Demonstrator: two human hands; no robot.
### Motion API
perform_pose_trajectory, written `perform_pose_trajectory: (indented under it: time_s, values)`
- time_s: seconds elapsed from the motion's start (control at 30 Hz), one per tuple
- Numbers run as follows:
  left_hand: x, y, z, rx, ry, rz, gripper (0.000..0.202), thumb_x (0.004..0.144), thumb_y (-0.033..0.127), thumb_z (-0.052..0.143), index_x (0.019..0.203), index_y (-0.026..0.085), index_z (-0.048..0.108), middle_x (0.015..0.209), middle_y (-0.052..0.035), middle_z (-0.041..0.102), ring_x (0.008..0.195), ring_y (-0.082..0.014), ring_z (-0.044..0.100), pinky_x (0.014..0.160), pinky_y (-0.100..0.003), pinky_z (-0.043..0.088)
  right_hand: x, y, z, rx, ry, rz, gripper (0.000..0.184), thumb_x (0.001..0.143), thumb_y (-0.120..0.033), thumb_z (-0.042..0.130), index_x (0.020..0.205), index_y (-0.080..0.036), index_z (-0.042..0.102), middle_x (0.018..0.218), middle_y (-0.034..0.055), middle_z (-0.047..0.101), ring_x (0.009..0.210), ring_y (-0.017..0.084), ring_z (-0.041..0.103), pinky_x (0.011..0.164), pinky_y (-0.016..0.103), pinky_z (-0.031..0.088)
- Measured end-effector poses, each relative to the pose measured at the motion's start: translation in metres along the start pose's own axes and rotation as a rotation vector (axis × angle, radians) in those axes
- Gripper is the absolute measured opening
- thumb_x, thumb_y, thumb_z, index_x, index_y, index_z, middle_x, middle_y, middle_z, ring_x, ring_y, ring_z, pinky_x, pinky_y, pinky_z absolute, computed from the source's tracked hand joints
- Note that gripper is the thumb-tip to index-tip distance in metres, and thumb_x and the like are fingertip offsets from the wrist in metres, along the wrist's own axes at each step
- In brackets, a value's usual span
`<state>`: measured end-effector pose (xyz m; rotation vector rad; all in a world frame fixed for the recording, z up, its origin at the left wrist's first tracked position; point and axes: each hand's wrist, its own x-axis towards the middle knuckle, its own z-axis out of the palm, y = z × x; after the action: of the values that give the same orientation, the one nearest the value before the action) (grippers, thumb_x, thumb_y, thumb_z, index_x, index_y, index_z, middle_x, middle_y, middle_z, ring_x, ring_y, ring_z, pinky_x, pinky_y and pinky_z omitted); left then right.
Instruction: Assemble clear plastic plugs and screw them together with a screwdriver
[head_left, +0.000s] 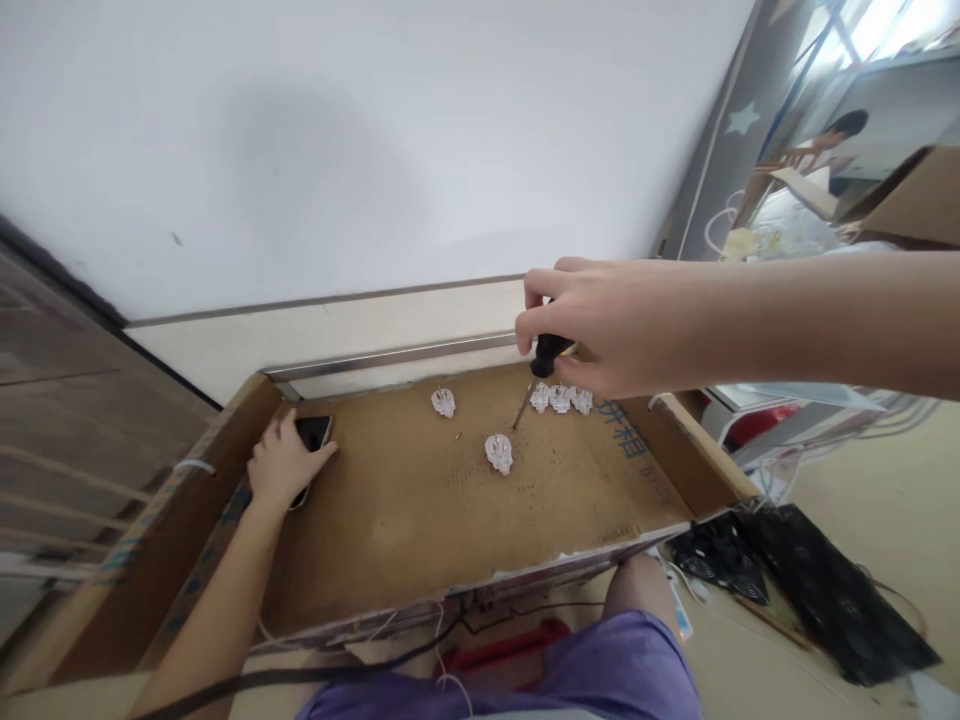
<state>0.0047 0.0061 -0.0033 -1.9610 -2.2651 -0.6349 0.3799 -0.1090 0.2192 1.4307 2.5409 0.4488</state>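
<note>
My right hand (566, 325) is closed round the black handle of a screwdriver (551, 350), its thin metal shaft pointing down to the cardboard. Just left of the tip lies a small white plug-like piece (499, 454) with metal parts on it. Behind the shaft, three similar white pieces (560, 399) sit side by side, and another white piece (444, 402) lies further left. My left hand (283, 460) rests at the left side over a dark smartphone (313, 432), fingers along one edge and thumb across the other, gripping it.
The cardboard tray (390, 530) has raised sides and blue writing, and stands against a white wall (450, 130). Dark specks lie near the screwdriver tip. At lower right are a black panel (832, 590) and cables on the floor. A person (836, 140) sits in the background right.
</note>
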Motion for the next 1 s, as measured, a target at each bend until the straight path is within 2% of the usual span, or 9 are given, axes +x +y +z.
perform_pose_trajectory:
  time_s: [0.07, 0.13, 0.23, 0.33, 0.4, 0.5, 0.67, 0.8, 1.0]
  values:
    - [-0.016, 0.034, 0.000, -0.015, 0.014, 0.092, 0.061, 0.075, 0.044, 0.059, 0.123, 0.010, 0.046, 0.135, -0.0198, 0.043, 0.121, -0.0407, 0.042, 0.095, -0.053, 0.038, 0.002, 0.000, 0.000, -0.062, -0.003, -0.011, 0.034, 0.076, -0.022, 0.053, 0.109, -0.028, 0.057, 0.105, 0.0027, 0.048, 0.094, 0.017, 0.049, 0.073, 0.029, 0.041]
    - [-0.037, 0.078, 0.005, -0.205, -0.004, 0.372, 0.050, 0.082, 0.042, 0.051, 0.123, 0.014, 0.047, 0.131, -0.0139, 0.049, 0.123, -0.0296, 0.043, 0.102, -0.044, 0.035, 0.004, -0.001, -0.002, -0.150, -0.035, 0.007, 0.034, 0.075, -0.021, 0.053, 0.108, -0.024, 0.057, 0.103, 0.0041, 0.049, 0.087, 0.016, 0.051, 0.066, 0.027, 0.039]
    - [-0.070, 0.137, 0.017, -0.410, -0.212, 0.726, 0.047, 0.084, 0.043, 0.049, 0.126, 0.022, 0.047, 0.126, -0.0068, 0.055, 0.117, -0.0216, 0.049, 0.101, -0.036, 0.038, 0.006, -0.005, -0.008, -0.255, -0.121, 0.069, 0.025, 0.074, -0.025, 0.054, 0.098, -0.019, 0.057, 0.087, 0.0045, 0.053, 0.072, 0.014, 0.053, 0.058, 0.026, 0.035]
    - [-0.090, 0.167, 0.031, -0.478, -0.305, 0.849, 0.040, 0.081, 0.043, 0.055, 0.115, 0.023, 0.056, 0.113, -0.0061, 0.062, 0.105, -0.0215, 0.055, 0.094, -0.036, 0.042, 0.003, -0.010, -0.015, -0.250, -0.174, 0.135, 0.021, 0.073, -0.037, 0.054, 0.083, -0.018, 0.058, 0.070, 0.0045, 0.052, 0.067, 0.015, 0.053, 0.058, 0.029, 0.036]
    - [-0.094, 0.170, 0.037, -0.505, -0.312, 0.841, 0.037, 0.079, 0.041, 0.057, 0.111, 0.022, 0.058, 0.109, -0.0056, 0.064, 0.101, -0.0209, 0.057, 0.092, -0.035, 0.043, 0.002, -0.013, -0.018, -0.200, -0.219, 0.215, 0.028, 0.074, -0.046, 0.052, 0.079, -0.020, 0.058, 0.062, 0.0042, 0.050, 0.063, 0.017, 0.052, 0.058, 0.031, 0.038]
    - [-0.088, 0.159, 0.042, -0.510, -0.292, 0.747, 0.041, 0.078, 0.040, 0.059, 0.115, 0.023, 0.056, 0.109, -0.0055, 0.064, 0.101, -0.0210, 0.057, 0.091, -0.035, 0.043, 0.005, -0.015, -0.017, -0.116, -0.279, 0.295, 0.037, 0.076, -0.056, 0.046, 0.084, -0.023, 0.061, 0.056, 0.0029, 0.048, 0.056, 0.017, 0.051, 0.055, 0.033, 0.039]
    - [-0.076, 0.145, 0.044, -0.494, -0.269, 0.585, 0.047, 0.075, 0.045, 0.062, 0.116, 0.023, 0.054, 0.108, -0.0055, 0.064, 0.100, -0.0227, 0.058, 0.088, -0.036, 0.044, 0.022, -0.013, -0.014, -0.100, -0.128, 0.193, 0.051, 0.073, -0.066, 0.046, 0.101, -0.026, 0.060, 0.054, 0.0005, 0.046, 0.053, 0.016, 0.049, 0.055, 0.032, 0.040]
    - [-0.074, 0.144, 0.044, -0.456, -0.260, 0.559, 0.049, 0.073, 0.048, 0.063, 0.114, 0.024, 0.056, 0.106, -0.0051, 0.065, 0.098, -0.0236, 0.057, 0.087, -0.037, 0.044, 0.024, -0.004, -0.015, -0.125, -0.140, 0.173, 0.043, 0.070, -0.059, 0.056, 0.099, -0.028, 0.061, 0.059, -0.0009, 0.051, 0.047, 0.012, 0.045, 0.052, 0.028, 0.038]
    - [-0.082, 0.146, 0.041, -0.468, -0.301, 0.584, 0.040, 0.069, 0.047, 0.066, 0.102, 0.025, 0.063, 0.093, -0.0023, 0.068, 0.084, -0.0203, 0.059, 0.081, -0.034, 0.044, 0.013, 0.011, -0.012, -0.247, -0.109, 0.139, 0.035, 0.077, -0.052, 0.050, 0.084, -0.020, 0.062, 0.067, 0.0017, 0.055, 0.052, 0.010, 0.045, 0.058, 0.028, 0.035]
